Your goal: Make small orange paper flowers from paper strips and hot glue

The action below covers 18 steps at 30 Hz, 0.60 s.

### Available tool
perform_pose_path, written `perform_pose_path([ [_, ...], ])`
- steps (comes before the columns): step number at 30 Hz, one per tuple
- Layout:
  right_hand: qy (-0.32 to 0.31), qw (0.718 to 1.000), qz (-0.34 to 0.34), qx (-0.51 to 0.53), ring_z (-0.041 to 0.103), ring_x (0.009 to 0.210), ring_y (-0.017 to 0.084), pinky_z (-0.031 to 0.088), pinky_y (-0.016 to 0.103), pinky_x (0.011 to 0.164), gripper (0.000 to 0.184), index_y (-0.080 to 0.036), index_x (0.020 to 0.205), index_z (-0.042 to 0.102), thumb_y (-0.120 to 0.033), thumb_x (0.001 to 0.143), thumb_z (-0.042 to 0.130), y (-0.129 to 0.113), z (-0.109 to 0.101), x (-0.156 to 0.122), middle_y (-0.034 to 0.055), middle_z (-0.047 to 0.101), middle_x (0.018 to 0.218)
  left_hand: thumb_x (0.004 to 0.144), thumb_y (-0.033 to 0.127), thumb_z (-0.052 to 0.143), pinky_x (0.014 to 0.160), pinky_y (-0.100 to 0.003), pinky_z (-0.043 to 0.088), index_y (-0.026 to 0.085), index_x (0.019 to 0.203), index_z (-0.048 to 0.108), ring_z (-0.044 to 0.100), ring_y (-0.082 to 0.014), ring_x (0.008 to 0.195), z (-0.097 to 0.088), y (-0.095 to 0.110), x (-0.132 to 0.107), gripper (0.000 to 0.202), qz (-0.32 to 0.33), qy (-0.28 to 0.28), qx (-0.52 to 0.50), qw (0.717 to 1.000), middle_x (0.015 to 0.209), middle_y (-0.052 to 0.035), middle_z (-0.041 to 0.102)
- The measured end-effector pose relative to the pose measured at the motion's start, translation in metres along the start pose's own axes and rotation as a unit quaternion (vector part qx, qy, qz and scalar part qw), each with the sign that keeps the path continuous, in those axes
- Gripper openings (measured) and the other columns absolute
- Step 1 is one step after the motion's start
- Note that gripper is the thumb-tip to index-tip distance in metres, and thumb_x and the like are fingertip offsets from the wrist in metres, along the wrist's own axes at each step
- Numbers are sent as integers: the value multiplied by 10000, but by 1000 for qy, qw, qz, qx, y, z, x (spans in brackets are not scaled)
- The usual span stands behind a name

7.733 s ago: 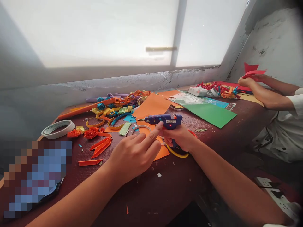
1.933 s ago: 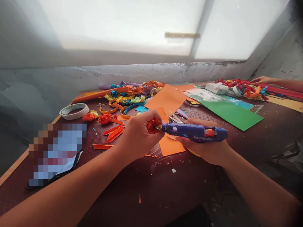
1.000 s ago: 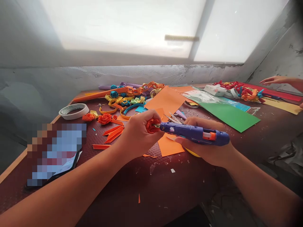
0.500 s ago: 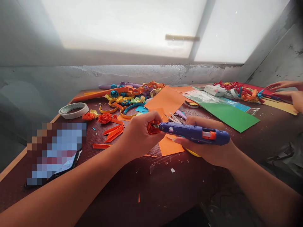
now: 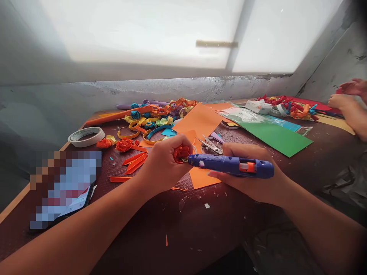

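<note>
My left hand (image 5: 166, 164) is closed around an orange-red paper flower (image 5: 181, 154), which my fingers partly cover. In my right hand (image 5: 246, 164) is a blue glue gun (image 5: 220, 165), gripped from below with its nozzle pointing left at the flower. Nozzle and flower meet or nearly meet; I cannot tell which. Beyond the glue gun lie scissors (image 5: 212, 146), their blades showing. Orange paper (image 5: 205, 178) rests beneath my hands. Left of my left hand are folded orange strips (image 5: 134, 163) and a finished-looking orange paper rose (image 5: 124, 144).
A tape roll (image 5: 86, 136) and a phone (image 5: 67, 191) lie at the left. Coloured paper strips and flowers (image 5: 155, 114) are heaped at the back. Green paper (image 5: 275, 137) lies right of centre. Another person's hands (image 5: 348, 105) hold something red at the far right.
The view has shifted slightly. The glue gun's nozzle and the flower remain together, with more of the flower and scissors showing. The other person's hands have risen, now with something red.
</note>
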State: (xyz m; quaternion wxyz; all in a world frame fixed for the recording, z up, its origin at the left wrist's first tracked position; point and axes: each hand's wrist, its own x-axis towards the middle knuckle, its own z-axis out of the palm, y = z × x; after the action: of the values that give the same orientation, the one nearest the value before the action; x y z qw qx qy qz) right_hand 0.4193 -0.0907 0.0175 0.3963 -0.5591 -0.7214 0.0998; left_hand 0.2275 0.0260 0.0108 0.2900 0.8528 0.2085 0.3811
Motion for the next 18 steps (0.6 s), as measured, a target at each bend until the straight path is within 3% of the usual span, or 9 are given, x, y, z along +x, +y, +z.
perform_pose_path([
  [7, 14, 1000, 1, -3, 310, 539, 90, 277, 240, 504, 375, -209, 673, 387, -198, 832, 726, 0, -1, -3, -66, 393, 585, 725, 120, 632, 548, -218, 366, 178, 746, 583, 463, -91, 605, 0, -1, 1, 79, -5, 5, -16, 1000, 666, 48, 553],
  [13, 22, 998, 39, 34, 363, 529, 98, 296, 250, 501, 384, -211, 671, 420, -303, 837, 754, 3, 3, 0, -49, 442, 577, 731, 130, 659, 547, -213, 378, 181, 768, 582, 468, -93, 616, 2, -1, 0, 100, -27, 4, -53, 998, 693, 43, 540],
  [18, 49, 998, 33, 32, 377, 554, 106, 304, 254, 503, 375, -209, 680, 456, -350, 840, 764, 5, 4, 1, -30, 468, 612, 754, 220, 716, 541, -220, 392, 185, 791, 586, 471, -100, 595, 3, -3, 0, 139, -59, -9, -78, 995, 694, 30, 555],
])
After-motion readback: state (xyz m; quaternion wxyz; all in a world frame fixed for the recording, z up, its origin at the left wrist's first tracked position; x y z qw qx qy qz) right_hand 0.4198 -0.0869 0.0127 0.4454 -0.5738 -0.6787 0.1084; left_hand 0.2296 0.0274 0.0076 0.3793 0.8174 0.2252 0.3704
